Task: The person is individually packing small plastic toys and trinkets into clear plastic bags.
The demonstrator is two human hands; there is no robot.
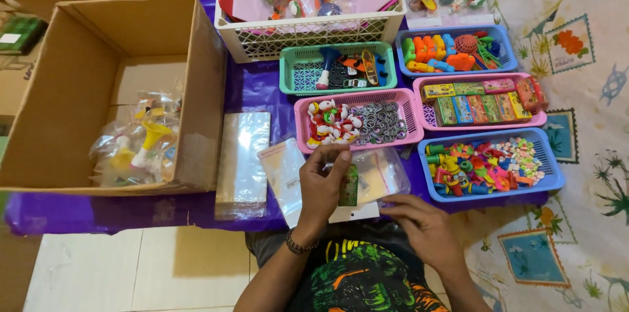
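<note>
The left hand (pixel 322 184) pinches a small green box (pixel 348 185) and slides it into a clear bag (pixel 373 177). The right hand (pixel 419 220) grips the bag's white bottom edge. The packing step is on; next the box needs a push deeper. The box stands tall, long side pointing away toward the pink basket (pixel 357 145).

Purple surface (pixel 255 89), brown cardboard box (pixel 78 37), white lattice basket (pixel 308 37), teal tray (pixel 295 76), two pink trays (pixel 301 132) (pixel 426 118), two blue trays (pixel 406 46) (pixel 553 177), small green box (pixel 348 185) in the left hand (pixel 321 187), clear bag (pixel 386 171), cream cloth (pixel 583 89) patterned with palms and stamps
</note>
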